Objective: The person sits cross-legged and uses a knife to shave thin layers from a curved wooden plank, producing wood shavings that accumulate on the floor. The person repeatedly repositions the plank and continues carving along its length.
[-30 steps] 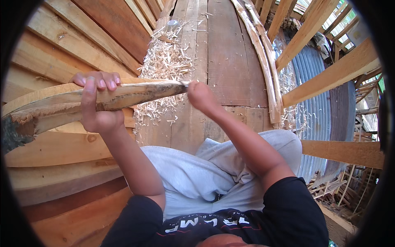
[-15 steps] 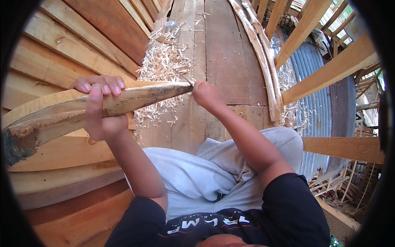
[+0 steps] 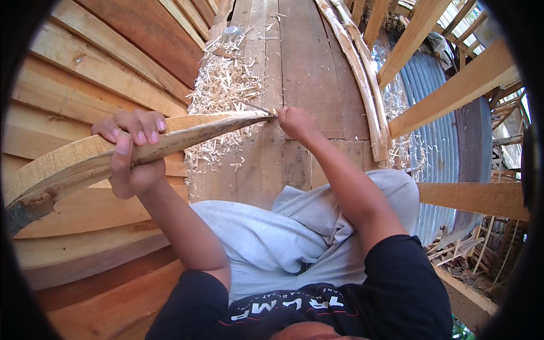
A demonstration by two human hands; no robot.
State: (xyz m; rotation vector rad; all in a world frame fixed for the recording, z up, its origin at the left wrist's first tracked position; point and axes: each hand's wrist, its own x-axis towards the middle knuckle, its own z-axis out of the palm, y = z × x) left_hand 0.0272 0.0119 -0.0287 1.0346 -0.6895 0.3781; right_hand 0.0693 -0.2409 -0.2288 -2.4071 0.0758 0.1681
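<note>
Two hands shared one curved, bark-edged timber (image 3: 195, 135), which ran from about half past eight, beside my left forearm, to a thin tip near twelve. My left hand (image 3: 124, 161) was clamped around it at nine o'clock, thumb on the near side and fingers over the far edge, I judge so the piece could not roll or slide. Its tapered end stood free of my grip, probably to leave that stretch clear.

My right hand (image 3: 297, 122), towards half past twelve, was curled into a fist just beyond the tip. A slim knife (image 3: 259, 107) slanted out towards eleven o'clock; I took its handle to be inside my fist, though my fingers hid it. Steel and timber met or nearly met at the tip; I couldn't tell which.

Pale wood shavings (image 3: 224, 85) lay heaped at eleven, beyond the tapered end, on the plank floor (image 3: 309, 68). My folded legs (image 3: 249, 226) rested at six, apart from the knife, likely for safety. Two long stripped poles (image 3: 357, 79) lay at half past one.
</note>
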